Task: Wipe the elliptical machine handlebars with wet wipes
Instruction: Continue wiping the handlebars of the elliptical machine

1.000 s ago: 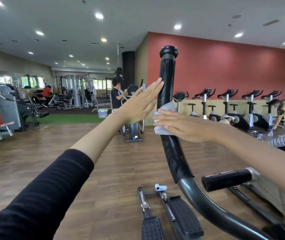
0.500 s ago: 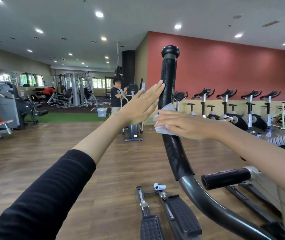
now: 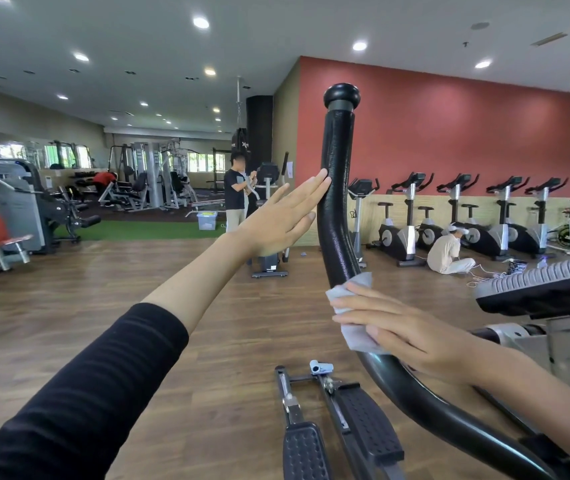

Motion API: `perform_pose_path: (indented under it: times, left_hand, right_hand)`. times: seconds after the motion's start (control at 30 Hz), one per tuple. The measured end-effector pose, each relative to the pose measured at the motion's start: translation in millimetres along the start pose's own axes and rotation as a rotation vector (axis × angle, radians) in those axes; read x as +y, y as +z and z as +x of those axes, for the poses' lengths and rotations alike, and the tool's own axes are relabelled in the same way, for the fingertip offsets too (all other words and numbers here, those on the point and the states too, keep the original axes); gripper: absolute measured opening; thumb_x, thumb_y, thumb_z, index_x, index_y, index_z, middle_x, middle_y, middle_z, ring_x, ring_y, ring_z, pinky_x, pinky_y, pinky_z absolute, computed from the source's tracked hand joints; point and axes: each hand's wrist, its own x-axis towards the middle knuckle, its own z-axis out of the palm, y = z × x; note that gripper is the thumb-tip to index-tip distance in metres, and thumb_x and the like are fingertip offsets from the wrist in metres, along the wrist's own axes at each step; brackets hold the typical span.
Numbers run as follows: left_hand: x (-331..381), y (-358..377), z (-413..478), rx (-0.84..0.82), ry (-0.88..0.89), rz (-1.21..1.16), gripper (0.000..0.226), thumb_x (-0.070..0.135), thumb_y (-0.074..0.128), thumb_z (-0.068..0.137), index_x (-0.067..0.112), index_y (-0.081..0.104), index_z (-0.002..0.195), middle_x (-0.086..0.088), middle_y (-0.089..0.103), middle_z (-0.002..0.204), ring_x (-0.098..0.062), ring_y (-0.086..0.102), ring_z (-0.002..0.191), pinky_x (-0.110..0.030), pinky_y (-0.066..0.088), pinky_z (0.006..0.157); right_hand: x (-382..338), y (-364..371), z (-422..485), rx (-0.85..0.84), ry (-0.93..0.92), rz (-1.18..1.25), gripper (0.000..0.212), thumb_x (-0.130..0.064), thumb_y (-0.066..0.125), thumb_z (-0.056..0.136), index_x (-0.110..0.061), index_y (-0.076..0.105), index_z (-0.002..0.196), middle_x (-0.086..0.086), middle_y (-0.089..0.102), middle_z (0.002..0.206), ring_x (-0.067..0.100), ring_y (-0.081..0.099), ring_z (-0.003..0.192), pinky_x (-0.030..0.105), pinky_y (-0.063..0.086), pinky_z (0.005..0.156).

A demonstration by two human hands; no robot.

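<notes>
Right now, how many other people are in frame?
3. Person in black shirt standing mid-room; person in beige sitting by the bikes; person in red bent over, far back left. Others may be hidden.

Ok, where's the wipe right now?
Head view, right of centre: the wet wipe sits low on the black handlebar, pressed under the right hand, well below the left hand touching the bar higher up.

Red wall behind exercise bikes (wooden floor, ceiling spotlights).
</notes>
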Motion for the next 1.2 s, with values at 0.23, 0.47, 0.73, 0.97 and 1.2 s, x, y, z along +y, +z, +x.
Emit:
perform_pose_path:
  times: [0.23, 0.47, 0.73, 0.97, 1.2]
  left_hand:
    - [6.5, 1.0, 0.4, 0.002, -0.038, -0.03, 0.053, 0.028, 0.017, 0.106, 0.021, -0.004, 0.154, 0.006, -0.009, 0.161, -0.006, -0.004, 0.147, -0.044, 0.004, 0.121]
    - [28.8, 1.5, -13.7, -0.024, -0.016, -0.027, 0.053, 0.031, 0.018, 0.106, 0.021, -0.002, 0.154, 0.011, -0.01, 0.159, -0.003, -0.007, 0.147, -0.037, -0.003, 0.121]
    - [41.8, 5.7, -23.8, -0.094, -0.066, -0.03, 0.053, 0.033, 0.016, 0.105, 0.024, -0.005, 0.153, 0.01, -0.01, 0.16, -0.002, -0.009, 0.146, -0.04, -0.004, 0.121]
    - [50.2, 5.1, -26.6, -0.116, -0.114, -0.045, 0.053, 0.038, 0.012, 0.104, 0.026, -0.005, 0.153, 0.012, -0.011, 0.16, 0.0, -0.012, 0.145, -0.037, -0.006, 0.121]
    - [54.6, 0.4, -34.1, -0.155, -0.157, -0.025, 0.052, 0.036, 0.013, 0.105, 0.026, -0.004, 0.153, 0.014, -0.011, 0.159, 0.001, -0.012, 0.145, -0.037, -0.008, 0.12]
  right_hand:
    - [15.4, -7.7, 18.9, 0.093, 0.008, 0.087, 0.04, -0.019, 0.027, 0.104, -0.023, 0.038, 0.141, -0.015, 0.022, 0.154, 0.004, 0.007, 0.144, 0.015, 0.007, 0.115]
    - [12.4, 1.5, 7.3, 0.108, -0.007, 0.173, 0.04, -0.023, 0.028, 0.103, -0.018, 0.036, 0.142, -0.01, 0.017, 0.156, 0.007, 0.006, 0.145, 0.021, 0.008, 0.117]
    - [19.1, -7.0, 13.4, 0.075, -0.003, 0.146, 0.042, -0.027, 0.026, 0.102, -0.027, 0.032, 0.143, -0.015, 0.015, 0.155, 0.001, 0.004, 0.144, 0.014, 0.006, 0.115]
    - [3.9, -4.8, 14.6, 0.057, 0.008, 0.015, 0.044, -0.031, 0.024, 0.1, -0.024, 0.036, 0.143, -0.016, 0.012, 0.155, -0.008, -0.003, 0.14, 0.009, -0.001, 0.113]
    - [3.4, -0.9, -8.2, -0.024, -0.078, 0.087, 0.041, -0.024, 0.03, 0.102, -0.02, 0.043, 0.14, -0.017, 0.02, 0.153, -0.001, 0.003, 0.143, 0.014, 0.006, 0.115]
